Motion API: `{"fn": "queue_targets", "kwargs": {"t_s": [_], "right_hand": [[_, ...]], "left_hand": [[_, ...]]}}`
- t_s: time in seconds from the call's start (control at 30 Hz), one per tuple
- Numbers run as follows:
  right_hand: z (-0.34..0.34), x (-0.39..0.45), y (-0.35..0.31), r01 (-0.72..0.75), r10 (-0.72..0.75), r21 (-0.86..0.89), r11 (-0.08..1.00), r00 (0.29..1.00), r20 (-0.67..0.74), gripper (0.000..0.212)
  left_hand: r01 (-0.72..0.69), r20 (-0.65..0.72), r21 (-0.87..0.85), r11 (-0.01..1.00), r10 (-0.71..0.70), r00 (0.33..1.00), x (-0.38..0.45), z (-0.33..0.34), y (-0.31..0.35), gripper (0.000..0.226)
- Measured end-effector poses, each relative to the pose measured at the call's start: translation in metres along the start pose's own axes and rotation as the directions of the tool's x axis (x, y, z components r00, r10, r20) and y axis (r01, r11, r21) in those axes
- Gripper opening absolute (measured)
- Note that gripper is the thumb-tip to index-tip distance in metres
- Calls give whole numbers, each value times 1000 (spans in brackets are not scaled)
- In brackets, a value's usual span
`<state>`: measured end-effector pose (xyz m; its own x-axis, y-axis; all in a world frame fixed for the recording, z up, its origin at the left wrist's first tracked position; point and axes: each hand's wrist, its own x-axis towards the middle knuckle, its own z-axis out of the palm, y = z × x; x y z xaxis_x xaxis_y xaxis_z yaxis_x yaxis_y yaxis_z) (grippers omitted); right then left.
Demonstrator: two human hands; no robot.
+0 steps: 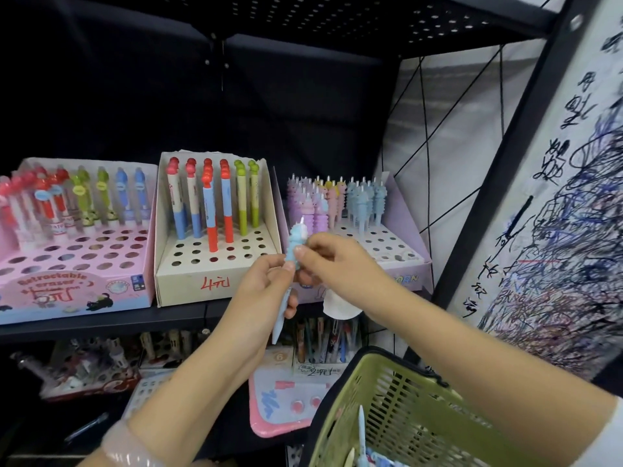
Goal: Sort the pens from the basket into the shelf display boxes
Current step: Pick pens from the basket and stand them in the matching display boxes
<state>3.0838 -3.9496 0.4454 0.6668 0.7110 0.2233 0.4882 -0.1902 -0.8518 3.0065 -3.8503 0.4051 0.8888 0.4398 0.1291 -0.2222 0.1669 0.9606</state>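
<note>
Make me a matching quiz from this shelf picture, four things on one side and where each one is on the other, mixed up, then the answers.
Things
1. pink display box
2. cream display box
3. green basket
4. blue pen

Places
A. bottom right, beside the right arm
B. held by both hands in front of the shelf
C. far left on the shelf
D. middle of the shelf

Pairs: 1-C, 2-D, 3-A, 4-B

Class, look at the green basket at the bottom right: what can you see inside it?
Inside the green basket, one pale blue pen stands upright, with a few more pen tops near the bottom edge. The basket's wall and the picture's edge hide anything else in it.
</note>
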Motion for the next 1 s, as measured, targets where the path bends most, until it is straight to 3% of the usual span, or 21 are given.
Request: {"fn": "queue_targets", "kwargs": {"t_s": [0.1, 0.17, 0.27, 0.37, 0.53, 1.0], "right_hand": [[0, 1, -2, -35, 40, 148, 988, 999, -32, 17], [-12, 10, -2, -3, 28, 168, 986, 989, -143, 14], [-49, 30, 2, 102, -79, 29, 994, 892, -446, 7], [-89, 51, 15, 44, -146, -181, 983, 787, -600, 8], [-112, 75, 46, -163, -128, -420, 893, 803, -583, 22], [-117, 89, 64, -293, -30, -571, 767, 873, -488, 32]], "left_hand": [[-13, -15, 31, 999, 14, 1000, -2, 1, 0, 9], [-22, -24, 80, 997, 24, 999, -2, -3, 0, 14], [-61, -19, 202, 977, 66, 998, -3, -10, 5, 21], [-100, -20, 228, 968, 107, 994, -4, -13, 10, 25], [-136, 1, 300, 944, 143, 990, -3, -13, 10, 27], [-143, 3, 314, 939, 150, 989, -3, -22, 7, 28]]}}
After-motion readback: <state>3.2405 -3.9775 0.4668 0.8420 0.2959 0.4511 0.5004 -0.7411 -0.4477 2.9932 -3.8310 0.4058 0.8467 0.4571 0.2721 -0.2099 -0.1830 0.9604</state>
